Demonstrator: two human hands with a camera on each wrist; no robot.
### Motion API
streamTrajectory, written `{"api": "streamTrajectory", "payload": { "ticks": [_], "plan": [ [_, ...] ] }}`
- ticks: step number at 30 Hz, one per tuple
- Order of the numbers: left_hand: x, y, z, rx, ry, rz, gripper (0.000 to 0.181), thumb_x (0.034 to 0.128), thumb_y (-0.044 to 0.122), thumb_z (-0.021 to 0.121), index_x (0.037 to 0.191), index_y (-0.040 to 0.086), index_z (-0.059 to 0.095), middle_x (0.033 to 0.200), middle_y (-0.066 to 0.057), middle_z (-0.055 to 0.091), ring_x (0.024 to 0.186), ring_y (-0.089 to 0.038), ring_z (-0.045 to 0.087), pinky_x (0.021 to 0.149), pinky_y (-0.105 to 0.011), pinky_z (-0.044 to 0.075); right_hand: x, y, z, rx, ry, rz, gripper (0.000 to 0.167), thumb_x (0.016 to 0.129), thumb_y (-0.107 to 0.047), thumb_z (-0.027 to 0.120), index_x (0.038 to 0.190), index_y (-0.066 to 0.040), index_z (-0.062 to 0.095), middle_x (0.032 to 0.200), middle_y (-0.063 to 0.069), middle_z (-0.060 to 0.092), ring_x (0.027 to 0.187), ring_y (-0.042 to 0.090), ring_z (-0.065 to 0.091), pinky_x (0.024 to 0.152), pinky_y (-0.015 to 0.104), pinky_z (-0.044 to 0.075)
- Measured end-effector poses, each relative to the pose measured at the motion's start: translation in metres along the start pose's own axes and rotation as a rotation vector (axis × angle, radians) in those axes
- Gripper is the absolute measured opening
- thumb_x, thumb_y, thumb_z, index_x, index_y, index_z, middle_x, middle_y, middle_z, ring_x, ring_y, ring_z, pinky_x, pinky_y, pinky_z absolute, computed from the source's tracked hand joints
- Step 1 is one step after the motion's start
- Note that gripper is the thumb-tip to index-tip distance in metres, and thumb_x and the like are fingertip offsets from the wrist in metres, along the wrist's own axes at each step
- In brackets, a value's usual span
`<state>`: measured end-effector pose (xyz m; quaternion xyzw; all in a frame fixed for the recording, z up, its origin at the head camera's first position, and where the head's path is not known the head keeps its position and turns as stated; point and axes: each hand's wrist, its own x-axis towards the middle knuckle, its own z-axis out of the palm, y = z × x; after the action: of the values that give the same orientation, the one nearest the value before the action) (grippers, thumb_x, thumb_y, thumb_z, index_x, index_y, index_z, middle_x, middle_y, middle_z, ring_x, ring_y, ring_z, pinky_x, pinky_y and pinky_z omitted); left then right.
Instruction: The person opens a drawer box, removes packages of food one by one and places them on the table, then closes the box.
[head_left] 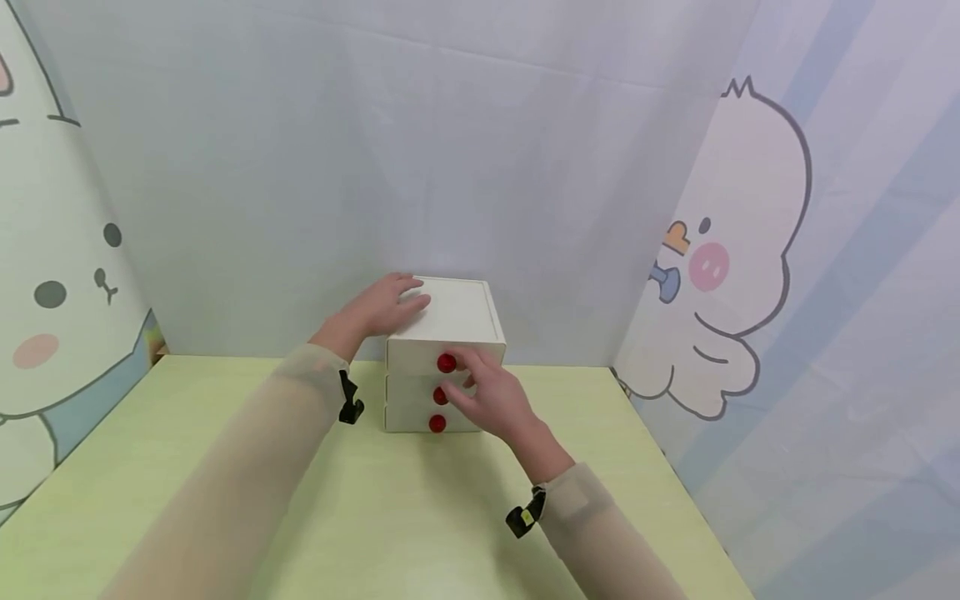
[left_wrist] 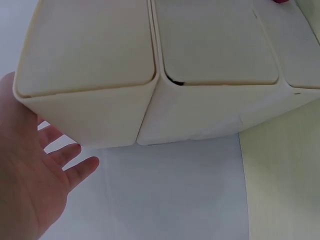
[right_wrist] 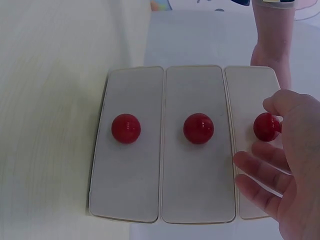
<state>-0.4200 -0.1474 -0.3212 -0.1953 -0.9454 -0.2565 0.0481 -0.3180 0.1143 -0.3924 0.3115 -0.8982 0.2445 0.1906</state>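
A small white chest of three stacked drawers (head_left: pixel 412 360) stands on the table against the back wall. Each drawer front bears a round red knob; the top knob (head_left: pixel 446 362) is beside my right hand (head_left: pixel 495 398). In the right wrist view, that knob (right_wrist: pixel 266 126) lies between the spread thumb and fingers, with a gap on the finger side; whether a fingertip touches it I cannot tell. My left hand (head_left: pixel 382 307) rests on the chest's top at its left edge, fingers extended. The left wrist view shows part of that hand (left_wrist: pixel 37 170) beside the chest's side wall (left_wrist: pixel 90 120).
The pale green table (head_left: pixel 360 517) runs up to a light grey curtain (head_left: pixel 412 167) behind the chest. Cartoon figures are printed on the hangings at left and right. A middle knob (right_wrist: pixel 198 128) and a bottom knob (right_wrist: pixel 125 128) sit below the top one.
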Motion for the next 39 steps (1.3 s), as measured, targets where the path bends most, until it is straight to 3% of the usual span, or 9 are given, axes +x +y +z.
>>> {"api": "streamTrajectory", "payload": {
  "ticks": [4, 8, 11, 19, 29, 39],
  "plan": [
    [0.006, 0.005, 0.002, -0.022, 0.011, 0.023, 0.071, 0.1143, 0.053, 0.041, 0.169, 0.008, 0.043, 0.181, -0.019, 0.029, 0.169, -0.043, 0.022, 0.137, -0.063, 0.02, 0.004, 0.001, 0.005, 0.021, -0.015, 0.017, 0.05, 0.106, -0.03, 0.073, 0.153, -0.022, 0.059, 0.134, 0.002, 0.069, 0.09, 0.015, 0.075, 0.076, 0.031, 0.062],
    [0.01, 0.006, 0.008, -0.045, -0.009, 0.054, 0.065, 0.1149, 0.048, 0.042, 0.168, 0.011, 0.045, 0.183, -0.015, 0.027, 0.171, -0.044, 0.013, 0.139, -0.064, 0.012, 0.007, 0.002, 0.009, 0.075, -0.037, 0.045, 0.049, 0.105, -0.029, 0.074, 0.152, -0.023, 0.061, 0.123, 0.001, 0.073, 0.081, 0.01, 0.073, 0.071, 0.027, 0.059],
    [0.011, 0.003, 0.013, -0.067, -0.025, 0.046, 0.061, 0.1154, 0.042, 0.043, 0.169, 0.014, 0.045, 0.184, -0.011, 0.023, 0.172, -0.045, 0.004, 0.138, -0.065, 0.007, 0.009, 0.004, 0.013, 0.135, -0.042, 0.049, 0.047, 0.105, -0.025, 0.074, 0.15, -0.022, 0.062, 0.116, 0.002, 0.075, 0.076, 0.008, 0.071, 0.069, 0.025, 0.059],
    [0.009, -0.001, 0.016, -0.114, -0.041, 0.023, 0.056, 0.1159, 0.036, 0.044, 0.169, 0.017, 0.046, 0.185, -0.008, 0.021, 0.173, -0.041, -0.001, 0.138, -0.067, 0.006, 0.016, 0.004, 0.019, 0.26, -0.028, 0.063, 0.037, 0.105, -0.017, 0.073, 0.142, -0.019, 0.068, 0.107, 0.006, 0.077, 0.08, 0.012, 0.074, 0.072, 0.025, 0.062],
    [0.013, 0.005, 0.018, -0.092, -0.048, 0.045, 0.055, 0.1161, 0.037, 0.04, 0.166, 0.016, 0.05, 0.181, -0.007, 0.033, 0.173, -0.038, 0.012, 0.139, -0.063, 0.014, 0.02, 0.005, 0.022, 0.385, 0.032, 0.149, 0.03, 0.104, -0.014, 0.076, 0.133, -0.016, 0.076, 0.096, 0.005, 0.075, 0.076, 0.009, 0.071, 0.069, 0.022, 0.062],
    [0.011, 0.001, 0.018, -0.115, -0.029, 0.03, 0.056, 0.1161, 0.037, 0.04, 0.167, 0.015, 0.049, 0.181, -0.008, 0.033, 0.172, -0.038, 0.015, 0.139, -0.061, 0.015, 0.024, 0.002, 0.028, 0.524, 0.06, 0.188, 0.024, 0.102, -0.01, 0.078, 0.126, -0.012, 0.078, 0.104, 0.012, 0.08, 0.076, 0.011, 0.071, 0.064, 0.025, 0.064]
  ]
}}
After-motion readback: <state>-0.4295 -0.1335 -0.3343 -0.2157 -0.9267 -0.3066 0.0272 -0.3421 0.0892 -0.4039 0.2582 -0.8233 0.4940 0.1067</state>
